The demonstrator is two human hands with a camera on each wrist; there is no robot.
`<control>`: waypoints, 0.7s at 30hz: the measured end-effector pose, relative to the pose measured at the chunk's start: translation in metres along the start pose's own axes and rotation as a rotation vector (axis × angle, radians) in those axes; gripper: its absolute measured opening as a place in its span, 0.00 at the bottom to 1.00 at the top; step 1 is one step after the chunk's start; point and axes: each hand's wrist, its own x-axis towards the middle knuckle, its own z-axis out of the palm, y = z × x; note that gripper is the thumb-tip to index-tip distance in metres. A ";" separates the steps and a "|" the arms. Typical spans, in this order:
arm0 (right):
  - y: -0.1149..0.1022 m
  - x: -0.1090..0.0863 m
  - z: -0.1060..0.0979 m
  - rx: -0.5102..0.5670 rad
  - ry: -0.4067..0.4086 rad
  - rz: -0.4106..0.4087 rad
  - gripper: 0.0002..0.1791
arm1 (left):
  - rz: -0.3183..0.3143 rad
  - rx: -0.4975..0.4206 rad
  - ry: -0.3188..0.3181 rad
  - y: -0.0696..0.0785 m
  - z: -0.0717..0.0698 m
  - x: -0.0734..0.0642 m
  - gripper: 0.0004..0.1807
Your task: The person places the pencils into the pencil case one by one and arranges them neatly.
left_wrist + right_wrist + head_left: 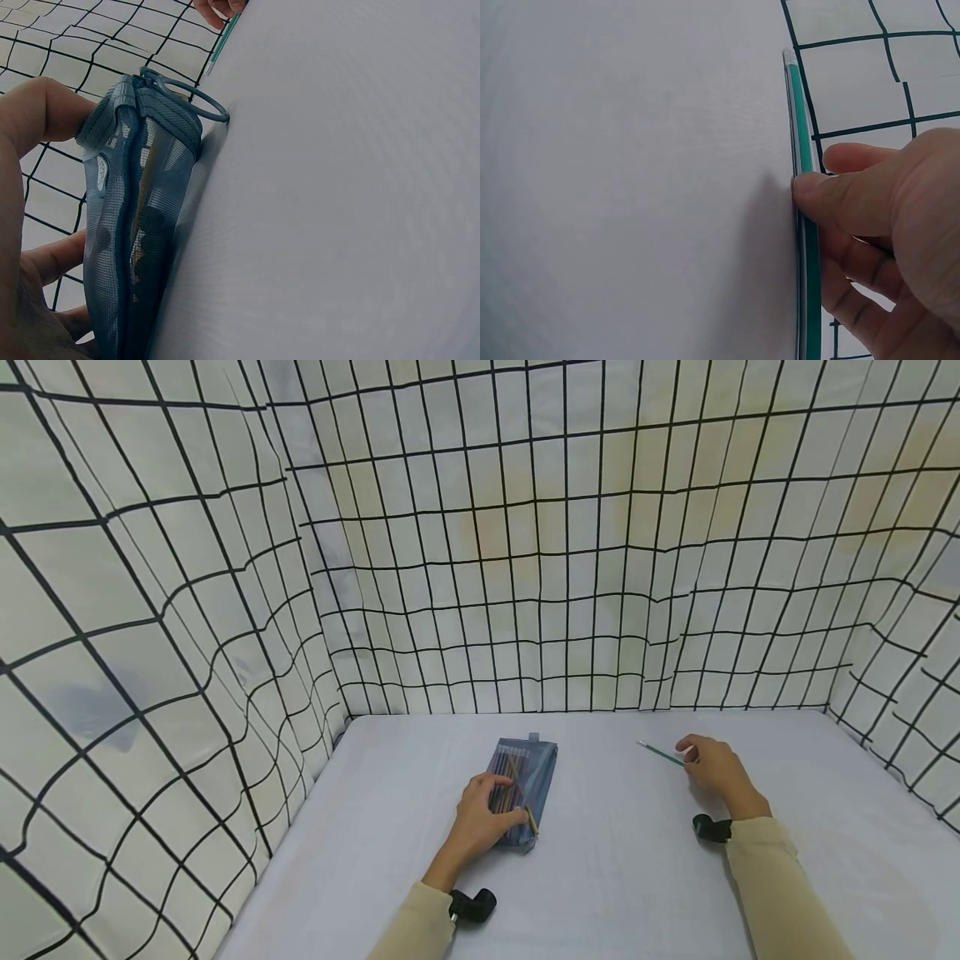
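Note:
A blue see-through mesh pencil case (542,768) lies on the table with several pencils inside it. My left hand (480,817) holds it from above, thumb on its near end and fingers over its left part. In the left wrist view the case (109,247) shows its zipper side, and a loop (196,101) sticks out at one end. Off to the right, my right hand (718,770) pinches a green pencil (660,752) with a whitish end. The right wrist view shows the thumb laid on the pencil (801,120), close to the tabletop.
A white cloth covers the table (600,893). Black grid netting (510,577) over pale sheeting rises behind the table and along both sides. Dark wrist cameras (474,906) are strapped near both sleeves.

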 end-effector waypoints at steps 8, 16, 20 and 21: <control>0.000 0.000 -0.002 -0.007 0.003 -0.019 0.16 | -0.007 -0.009 -0.003 0.000 0.000 -0.001 0.31; -0.002 0.002 -0.003 -0.017 -0.023 -0.036 0.18 | -0.015 -0.014 -0.004 0.000 0.000 0.001 0.31; -0.005 0.003 -0.005 -0.029 -0.024 -0.035 0.19 | -0.013 -0.010 -0.005 0.000 0.000 0.001 0.31; -0.006 0.003 -0.006 -0.032 -0.020 -0.036 0.19 | -0.011 -0.010 -0.006 0.000 -0.001 0.000 0.31</control>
